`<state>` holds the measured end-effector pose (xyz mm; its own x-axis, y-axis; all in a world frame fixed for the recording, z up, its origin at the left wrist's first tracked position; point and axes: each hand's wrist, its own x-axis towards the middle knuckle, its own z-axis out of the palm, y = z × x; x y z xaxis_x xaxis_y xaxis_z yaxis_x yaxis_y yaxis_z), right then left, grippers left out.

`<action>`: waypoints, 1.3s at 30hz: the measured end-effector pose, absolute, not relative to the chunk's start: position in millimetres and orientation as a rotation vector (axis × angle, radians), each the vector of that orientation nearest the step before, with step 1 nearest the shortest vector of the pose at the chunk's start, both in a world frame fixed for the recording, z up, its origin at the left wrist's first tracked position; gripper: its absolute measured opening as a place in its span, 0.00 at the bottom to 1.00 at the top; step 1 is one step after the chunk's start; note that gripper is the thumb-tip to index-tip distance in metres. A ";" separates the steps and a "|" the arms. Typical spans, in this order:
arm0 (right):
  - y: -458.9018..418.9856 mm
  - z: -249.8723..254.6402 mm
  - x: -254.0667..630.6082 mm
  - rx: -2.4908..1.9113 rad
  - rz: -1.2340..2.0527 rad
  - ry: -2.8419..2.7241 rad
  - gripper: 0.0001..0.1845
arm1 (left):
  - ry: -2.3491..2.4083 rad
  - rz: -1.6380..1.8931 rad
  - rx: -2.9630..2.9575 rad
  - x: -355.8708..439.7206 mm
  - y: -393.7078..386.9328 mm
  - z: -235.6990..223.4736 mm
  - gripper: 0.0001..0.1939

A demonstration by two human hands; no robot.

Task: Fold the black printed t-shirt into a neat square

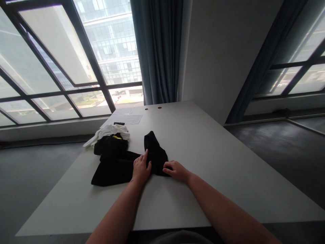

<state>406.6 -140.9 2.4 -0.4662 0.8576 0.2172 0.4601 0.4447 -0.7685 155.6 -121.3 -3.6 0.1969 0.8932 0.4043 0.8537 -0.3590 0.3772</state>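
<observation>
Touching black cloth [156, 154] toward the desk's [215, 159] left edge: left hand [141, 168] spread, right hand [178, 171] curled, hold unclear; likely soft, best edge-gripped.

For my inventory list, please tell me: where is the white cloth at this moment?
In the head view, the white cloth lies on the left side of the table, just beyond the black bundle and nearer the person than the papers.
</observation>
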 end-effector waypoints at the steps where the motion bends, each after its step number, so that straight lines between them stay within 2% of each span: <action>1: -141.1 2.3 405.7 -1.112 0.849 -2.097 0.21 | 1.756 0.845 2.375 156.3 -121.8 -2.0 0.32; 6: -142.1 1.4 402.8 -1.169 0.805 -2.092 0.19 | 1.753 0.845 2.374 156.9 -123.5 3.3 0.16; 8: -142.8 1.2 402.5 -1.183 0.788 -2.105 0.17 | 1.764 0.884 2.359 156.2 -124.3 4.3 0.12; 13: -145.7 0.5 401.6 -1.245 0.739 -2.091 0.09 | 1.722 0.981 2.437 155.5 -129.3 9.8 0.10; 17: -146.9 0.0 400.7 -1.258 0.738 -2.048 0.08 | 1.607 0.858 2.564 156.7 -133.4 15.8 0.11; 23: -146.2 -2.8 400.7 -1.268 0.780 -2.001 0.14 | 1.712 0.677 2.573 158.6 -139.5 25.2 0.05; 28: -144.4 -5.8 401.3 -1.226 0.760 -2.055 0.35 | 1.681 0.581 2.572 162.4 -153.4 30.7 0.04; 30: -143.9 -6.4 401.1 -1.184 0.735 -2.109 0.34 | 1.664 0.538 2.592 163.8 -159.4 30.9 0.04; 33: -144.4 -6.8 399.2 -1.100 0.669 -2.162 0.23 | 1.662 0.447 2.604 165.9 -166.3 30.8 0.04; 34: -145.2 -6.9 398.3 -1.088 0.630 -2.172 0.22 | 1.675 0.403 2.589 166.9 -168.3 30.9 0.05; 39: -155.0 -8.5 397.2 -1.132 0.465 -2.254 0.35 | 1.712 0.248 2.507 174.2 -178.2 30.0 0.10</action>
